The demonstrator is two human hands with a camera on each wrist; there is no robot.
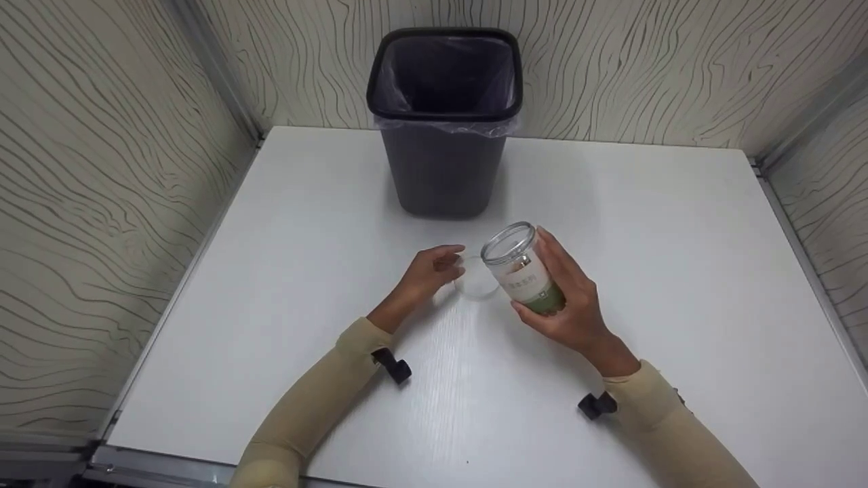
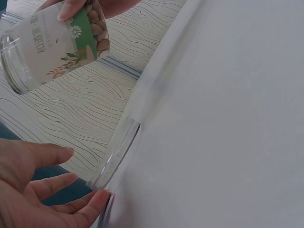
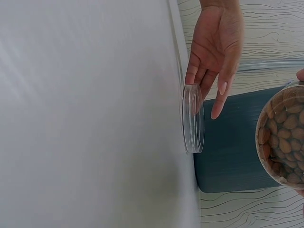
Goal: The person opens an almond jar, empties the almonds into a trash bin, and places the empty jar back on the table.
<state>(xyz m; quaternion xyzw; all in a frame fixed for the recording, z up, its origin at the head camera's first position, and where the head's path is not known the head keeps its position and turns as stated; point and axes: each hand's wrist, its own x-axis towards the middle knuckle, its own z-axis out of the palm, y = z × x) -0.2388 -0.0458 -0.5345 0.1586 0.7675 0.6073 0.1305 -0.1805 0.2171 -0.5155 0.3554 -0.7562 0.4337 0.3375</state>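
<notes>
My right hand [image 1: 578,308] grips a clear jar [image 1: 523,279] raised over the table and tilted, its rim toward the upper left in the head view. The jar bears a white and green label; almonds [image 3: 287,137] show through its base in the right wrist view. No lid covers its mouth. A clear round lid [image 3: 192,121] lies on the white table [image 1: 420,407], left of the jar. Beside that lid is my left hand [image 1: 426,274], fingers loosely extended and thumb apart, fingertips right at the lid's edge.
At the back of the table stands a dark trash bin [image 1: 444,169] lined with a clear plastic bag [image 1: 498,127]. Wood-patterned panels [image 1: 630,68] rise behind and at both sides. Black wrist mounts [image 1: 393,366] sit on both sleeves.
</notes>
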